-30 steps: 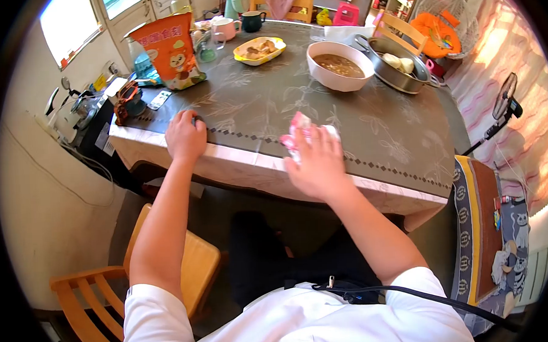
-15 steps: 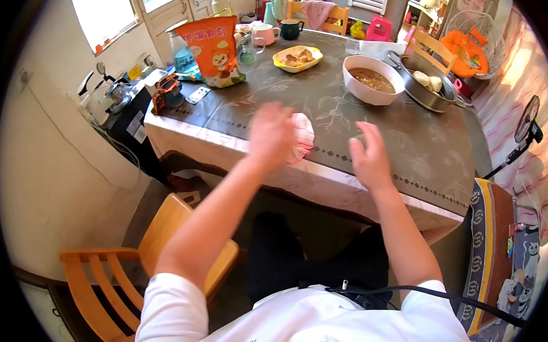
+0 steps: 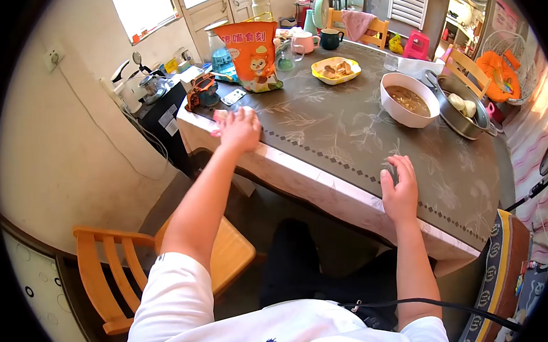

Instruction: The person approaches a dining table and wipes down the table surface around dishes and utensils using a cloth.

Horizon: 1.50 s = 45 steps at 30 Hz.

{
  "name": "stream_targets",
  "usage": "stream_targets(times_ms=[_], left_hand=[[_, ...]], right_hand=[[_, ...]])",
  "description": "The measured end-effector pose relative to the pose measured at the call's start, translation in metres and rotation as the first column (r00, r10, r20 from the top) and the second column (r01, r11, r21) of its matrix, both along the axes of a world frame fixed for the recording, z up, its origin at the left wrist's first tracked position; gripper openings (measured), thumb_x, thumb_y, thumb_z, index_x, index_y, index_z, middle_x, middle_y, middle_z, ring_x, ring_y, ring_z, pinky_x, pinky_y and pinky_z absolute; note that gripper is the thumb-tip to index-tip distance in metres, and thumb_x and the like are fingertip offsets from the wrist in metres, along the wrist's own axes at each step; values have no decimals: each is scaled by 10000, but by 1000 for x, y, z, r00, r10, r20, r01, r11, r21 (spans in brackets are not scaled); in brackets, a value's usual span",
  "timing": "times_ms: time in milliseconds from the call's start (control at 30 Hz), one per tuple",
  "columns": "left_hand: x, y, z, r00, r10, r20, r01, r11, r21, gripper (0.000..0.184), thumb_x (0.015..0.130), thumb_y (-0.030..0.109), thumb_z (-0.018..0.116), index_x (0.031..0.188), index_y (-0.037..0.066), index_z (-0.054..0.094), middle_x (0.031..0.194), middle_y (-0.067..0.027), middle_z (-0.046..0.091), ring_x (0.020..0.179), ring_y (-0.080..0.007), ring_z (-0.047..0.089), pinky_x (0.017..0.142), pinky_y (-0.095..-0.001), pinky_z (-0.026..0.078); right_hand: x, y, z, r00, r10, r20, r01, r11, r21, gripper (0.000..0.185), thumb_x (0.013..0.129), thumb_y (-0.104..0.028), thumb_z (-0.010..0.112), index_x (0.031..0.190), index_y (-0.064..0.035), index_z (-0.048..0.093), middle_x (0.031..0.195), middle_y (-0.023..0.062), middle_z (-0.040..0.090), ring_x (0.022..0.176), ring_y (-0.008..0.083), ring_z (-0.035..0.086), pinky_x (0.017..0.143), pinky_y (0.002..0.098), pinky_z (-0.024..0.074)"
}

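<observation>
Over at the left part of the table's front edge, my left hand [image 3: 240,131] presses down on a small pink-and-white cloth [image 3: 219,116]. Most of that cloth is hidden beneath the fingers. A blister pack [image 3: 233,97] lies just beyond the hand. My right hand [image 3: 400,187] is at the front edge farther right, fingers stretched out and thumb apart, holding nothing. Whether it touches the dark tablecloth [image 3: 339,122] I cannot tell.
An orange snack bag [image 3: 254,59] stands at the left back, with mugs behind it. A yellow-rimmed dish [image 3: 335,70] holds food. Toward the right are a bowl of soup [image 3: 408,101] and a steel pot [image 3: 464,111]. A wooden chair [image 3: 225,252] stands at lower left.
My left hand and the cloth have moved left along the table edge. The right hand has lowered toward the front edge. The whole view has shifted, with the scene now farther right.
</observation>
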State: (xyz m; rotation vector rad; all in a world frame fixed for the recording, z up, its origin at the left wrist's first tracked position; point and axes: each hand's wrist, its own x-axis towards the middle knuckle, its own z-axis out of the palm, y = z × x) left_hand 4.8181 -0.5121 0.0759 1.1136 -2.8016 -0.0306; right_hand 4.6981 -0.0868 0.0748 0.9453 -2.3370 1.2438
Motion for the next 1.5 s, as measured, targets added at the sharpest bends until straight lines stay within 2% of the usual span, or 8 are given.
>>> stream_targets(times_ms=[233,333,500,600,833,967,1233,1500], left_hand=[[-26,3,-19,934,-322,156,354,895,-271,517,1072,317,360,1438,-8,526,1515,-243,533,1443,-417,476,1208,-524,367],[-16,116,-4,883,-416,-216,406,909,-91,562,1080,378,383,1502,33,520,1596,-268,454,1511,-400,412,1272,-489,282],[-10,62,33,942,-318,105,313,948,61,616,1097,393,299,1568,25,447,1681,-233,362,1574,-364,331,1307,-466,215],[-10,-7,-15,958,-121,-261,90,988,-125,516,1084,323,363,1413,-29,548,1527,-280,508,1426,-421,499,1222,-507,361],[31,51,-12,935,-331,-127,325,944,-63,555,1059,276,367,1544,26,472,1636,-273,413,1532,-392,398,1275,-485,300],[32,-26,-4,991,11,-131,-7,1000,25,575,1079,327,351,1552,25,472,1661,-254,386,1557,-377,359,1284,-460,291],[44,42,9,879,-478,0,475,873,-108,528,1009,200,441,1490,9,542,1566,-251,514,1467,-383,483,1243,-448,353],[50,28,12,972,-219,-87,227,969,101,533,1074,273,441,1512,-25,496,1558,-270,511,1494,-390,446,1268,-423,319]], right_hand=[[2,0,6,997,46,58,-43,998,-47,318,954,-176,677,1219,0,677,1367,186,649,1422,435,509,1176,478,408],[1,1,5,996,48,75,-45,998,-45,307,958,-167,665,1217,-2,673,1373,185,644,1432,433,499,1180,478,401],[3,4,3,994,57,89,-51,996,-74,303,961,-171,667,1211,0,669,1368,179,646,1435,436,494,1184,484,396],[1,5,4,994,62,85,-55,995,-84,301,965,-175,667,1209,1,666,1366,183,647,1435,439,494,1183,489,397],[-2,3,-1,993,85,84,-73,988,-135,290,971,-161,664,1210,3,668,1366,187,647,1423,444,504,1178,489,401],[0,6,2,993,80,81,-69,990,-126,290,972,-160,666,1211,5,672,1372,194,644,1423,440,507,1178,490,401],[-3,6,-2,993,86,82,-75,989,-131,286,969,-150,673,1210,4,672,1377,184,645,1431,427,502,1183,484,397],[-2,6,-2,991,76,110,-61,989,-138,274,965,-124,671,1209,0,669,1377,177,644,1440,423,495,1186,475,395]])
